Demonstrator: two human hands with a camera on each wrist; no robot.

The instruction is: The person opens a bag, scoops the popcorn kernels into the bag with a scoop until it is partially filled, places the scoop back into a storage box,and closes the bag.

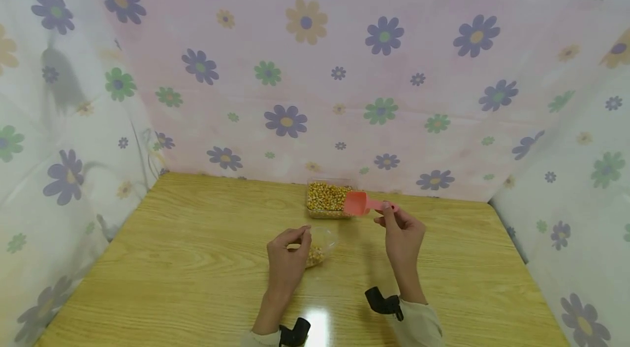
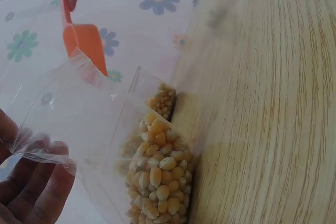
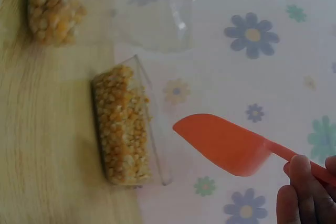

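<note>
My left hand (image 1: 289, 257) pinches the top edge of a clear plastic bag (image 2: 94, 114), its mouth spread in the left wrist view. Corn kernels (image 2: 160, 182) fill the bottom of the bag, which rests on the table. My right hand (image 1: 404, 232) grips the handle of a red-orange scoop (image 1: 356, 203) between thumb and fingers. The scoop is held up over the right side of a clear rectangular container (image 3: 126, 129) heaped with corn kernels. No kernels show in the scoop's bowl in the head view.
A wood-grain table (image 1: 197, 259) lies under everything. Behind it hangs a flowered cloth (image 1: 334, 74), close to the container's far side, with more of it on the left and right. Black wrist mounts (image 1: 384, 303) sit at both cuffs.
</note>
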